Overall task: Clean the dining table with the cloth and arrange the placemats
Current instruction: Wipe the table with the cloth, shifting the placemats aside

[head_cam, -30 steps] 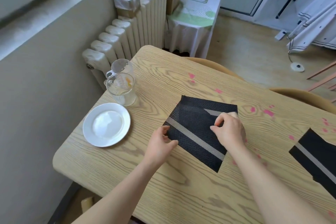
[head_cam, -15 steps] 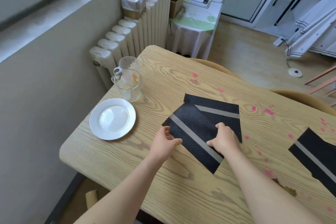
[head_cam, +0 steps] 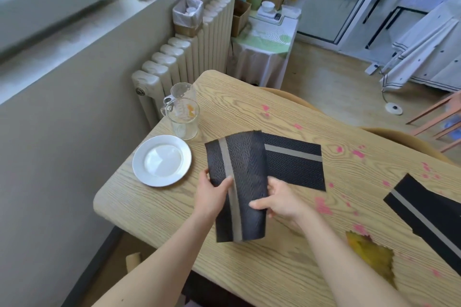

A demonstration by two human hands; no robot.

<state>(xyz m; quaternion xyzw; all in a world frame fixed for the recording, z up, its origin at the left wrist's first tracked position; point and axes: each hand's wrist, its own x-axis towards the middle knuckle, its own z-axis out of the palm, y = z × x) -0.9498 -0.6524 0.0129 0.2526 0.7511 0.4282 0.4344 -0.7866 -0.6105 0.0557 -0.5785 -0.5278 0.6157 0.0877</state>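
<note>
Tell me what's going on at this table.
A person holds a black placemat up over the table, left hand gripping its left edge, right hand its right edge. A second placemat lies flat just behind it, a third placemat at the table's right side. Pink spots mark the wood; no cloth is in view.

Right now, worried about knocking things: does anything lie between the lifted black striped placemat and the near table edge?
Nothing visible on the wooden table. Left hand and right hand hold the black grey-striped placemat; a yellow patch lies rightward.
</note>
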